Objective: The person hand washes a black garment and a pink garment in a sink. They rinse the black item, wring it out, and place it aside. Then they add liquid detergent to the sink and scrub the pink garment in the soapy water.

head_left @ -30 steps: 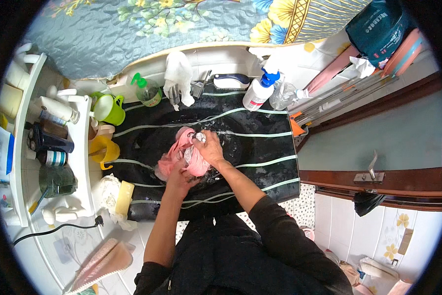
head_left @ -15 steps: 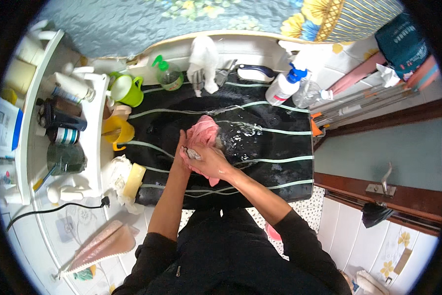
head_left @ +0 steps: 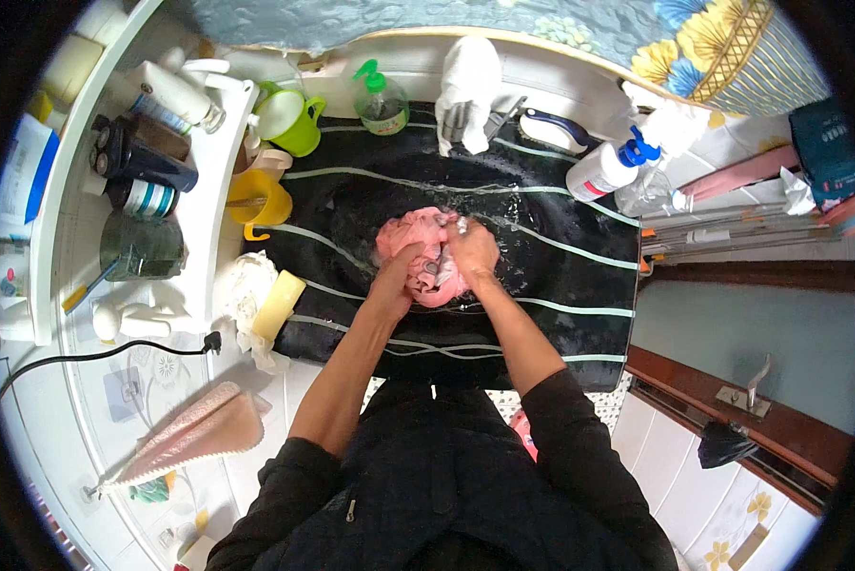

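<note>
A wet, crumpled pink cloth (head_left: 425,228) is bunched in the basin of a black sink top with pale wavy stripes (head_left: 579,344). My left hand (head_left: 397,278) grips its near left side, with part of the fingers hidden in the folds. On the right side of the cloth, my right hand (head_left: 474,251) has its fingers curled into the fabric. Both hands are low in the basin, a short way apart. Water glistens around them.
A green soap pump bottle (head_left: 382,107), a white cloth over the tap (head_left: 470,86), a brush (head_left: 553,130) and a blue-topped bottle (head_left: 602,173) line the back. Green (head_left: 289,122) and yellow (head_left: 259,200) mugs stand left, beside a yellow soap bar (head_left: 278,305).
My hands have moved apart and lower into the basin. The pink cloth, earlier squeezed between them, is now spread into a wider bundle. The view has shifted slightly.
</note>
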The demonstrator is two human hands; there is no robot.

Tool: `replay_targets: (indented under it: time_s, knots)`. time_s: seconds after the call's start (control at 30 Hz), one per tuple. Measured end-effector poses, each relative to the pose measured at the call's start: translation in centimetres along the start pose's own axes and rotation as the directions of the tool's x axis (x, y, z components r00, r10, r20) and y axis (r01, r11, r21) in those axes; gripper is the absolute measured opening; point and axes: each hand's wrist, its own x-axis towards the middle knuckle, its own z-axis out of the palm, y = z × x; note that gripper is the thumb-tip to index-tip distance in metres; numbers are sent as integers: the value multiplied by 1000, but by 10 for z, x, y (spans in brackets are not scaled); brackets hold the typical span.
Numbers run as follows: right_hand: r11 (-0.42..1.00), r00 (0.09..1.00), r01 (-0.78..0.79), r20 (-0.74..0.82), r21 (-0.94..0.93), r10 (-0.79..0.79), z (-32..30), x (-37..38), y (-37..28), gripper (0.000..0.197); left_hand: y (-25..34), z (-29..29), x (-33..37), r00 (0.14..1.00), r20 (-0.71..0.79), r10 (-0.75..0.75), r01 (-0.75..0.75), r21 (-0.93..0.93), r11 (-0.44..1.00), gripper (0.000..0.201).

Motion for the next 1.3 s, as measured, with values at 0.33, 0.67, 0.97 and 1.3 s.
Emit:
replay_targets:
  time_s: [0.33, 0.67, 0.97, 1.3]
  knots:
    - [971, 952, 218, 199, 97, -234, -13, 24, 39, 65, 20, -25, -22, 992, 29, -121, 122, -40, 992, 60]
    - [810, 791, -65, 525, 583, -314, -32, 12, -8, 81, 11, 5, 7, 961, 251, -118, 62, 221, 973, 64]
    - [694, 749, 495, 148, 523, -646, -45, -56, -37, 21, 22, 3, 24, 942, 269, -200, 289, -347, 892, 53]
    - [798, 830, 555, -97, 236, -549, 21, -18, -30, 23, -29, -5, 56, 979, 170, 116, -55, -327, 943, 23]
